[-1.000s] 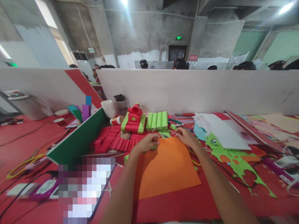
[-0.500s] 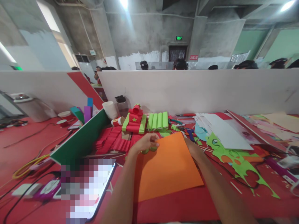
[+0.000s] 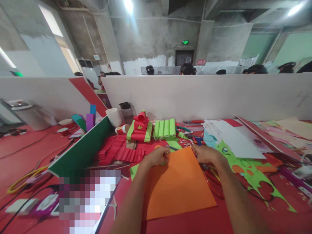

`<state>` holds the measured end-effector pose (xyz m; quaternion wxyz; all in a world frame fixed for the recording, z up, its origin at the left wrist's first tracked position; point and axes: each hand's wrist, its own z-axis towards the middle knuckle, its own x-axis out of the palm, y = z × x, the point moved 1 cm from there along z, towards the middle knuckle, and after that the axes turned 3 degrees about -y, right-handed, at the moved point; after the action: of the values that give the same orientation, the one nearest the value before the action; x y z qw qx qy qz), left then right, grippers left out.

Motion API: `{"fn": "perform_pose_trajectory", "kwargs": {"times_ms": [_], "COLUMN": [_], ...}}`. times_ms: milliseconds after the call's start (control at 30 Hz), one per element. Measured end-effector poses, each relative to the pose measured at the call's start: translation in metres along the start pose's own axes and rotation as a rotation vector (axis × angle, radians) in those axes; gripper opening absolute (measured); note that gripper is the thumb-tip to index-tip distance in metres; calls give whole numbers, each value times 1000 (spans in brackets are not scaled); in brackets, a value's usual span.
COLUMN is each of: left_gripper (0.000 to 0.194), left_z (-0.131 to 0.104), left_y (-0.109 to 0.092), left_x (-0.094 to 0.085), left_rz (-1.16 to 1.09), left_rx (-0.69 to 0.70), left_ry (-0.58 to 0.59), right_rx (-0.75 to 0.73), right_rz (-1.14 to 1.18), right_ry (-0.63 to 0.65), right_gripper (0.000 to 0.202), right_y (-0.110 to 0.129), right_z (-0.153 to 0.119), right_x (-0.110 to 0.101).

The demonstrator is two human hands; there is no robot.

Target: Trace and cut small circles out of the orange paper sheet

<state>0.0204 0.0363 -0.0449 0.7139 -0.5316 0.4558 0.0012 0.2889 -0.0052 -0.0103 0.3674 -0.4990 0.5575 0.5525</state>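
Note:
A flat orange sheet, paper or thin foam, lies tilted between my forearms above the red tabletop. My left hand has its fingers curled at the sheet's far left corner, gripping it there. Small green pieces show under those fingers. At the far right corner, the bent fingers of my right hand pinch the edge; some fingertips are hidden. Just beyond the sheet, between both hands, a dark slim blade-like thing shows; its kind is unclear.
A red and green paper model with a star and green rolled strips stand at the back. Red folded paper, a green divider, a blurred-out phone, green cut-out scraps and white sheets surround my hands.
My right hand has come out from behind the sheet to its far right corner. The sheet sits slightly lower and farther right. The dark blade-like thing now shows beyond it.

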Motion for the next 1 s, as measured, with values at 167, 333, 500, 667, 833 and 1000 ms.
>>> {"fn": "perform_pose_trajectory", "kwargs": {"times_ms": [167, 333, 500, 667, 833, 1000], "left_gripper": [34, 40, 21, 40, 52, 38], "left_z": [1, -8, -36, -55, -59, -51], "left_y": [2, -14, -50, -59, -59, -62], "left_x": [6, 11, 32, 67, 82, 73], "left_rz": [197, 402, 637, 733, 749, 743], "left_rx": [-50, -13, -58, -91, -111, -84], "left_ry": [-72, -204, -147, -181, -208, -245], "right_rx": [155, 211, -138, -296, -257, -232], "right_rz": [-109, -139, 9, -54, -158, -79], "right_ry": [121, 95, -179, -236, -210, -366], "right_gripper": [34, 28, 17, 17, 23, 40], "right_y": [-14, -5, 40, 64, 51, 40], "right_z": [3, -3, 3, 32, 51, 53], "right_x": [-5, -11, -4, 29, 48, 45]}}
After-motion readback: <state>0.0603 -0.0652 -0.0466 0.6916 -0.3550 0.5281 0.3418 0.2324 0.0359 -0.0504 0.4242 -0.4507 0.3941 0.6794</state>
